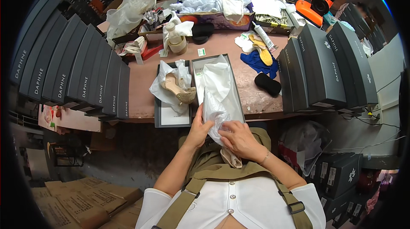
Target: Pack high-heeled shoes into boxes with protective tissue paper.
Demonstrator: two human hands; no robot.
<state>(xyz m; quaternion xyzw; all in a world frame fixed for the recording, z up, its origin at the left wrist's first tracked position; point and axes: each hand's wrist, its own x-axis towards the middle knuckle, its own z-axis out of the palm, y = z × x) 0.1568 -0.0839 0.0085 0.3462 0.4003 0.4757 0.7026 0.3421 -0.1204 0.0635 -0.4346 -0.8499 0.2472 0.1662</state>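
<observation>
Over the table's front edge, my left hand (199, 130) and my right hand (241, 140) are closed on a shoe wrapped in thin white tissue paper (215, 113). A beige part of the shoe (231, 158) sticks out below my right hand; the rest is hidden by the paper. Just beyond my hands lies an open dark shoebox part (237, 103) lined with white paper. Left of it, a shoebox (159, 120) holds a glittery gold and beige heeled shoe (185, 95), which rests on crumpled tissue (159, 84).
Dark shoeboxes stand in rows at the left (77, 64) and right (314, 66). At the back are a carton of crumpled tissue (213, 19), bottles (174, 34) and an orange device (311, 12). A blue cloth (259, 63) and black pad (267, 84) lie on the right.
</observation>
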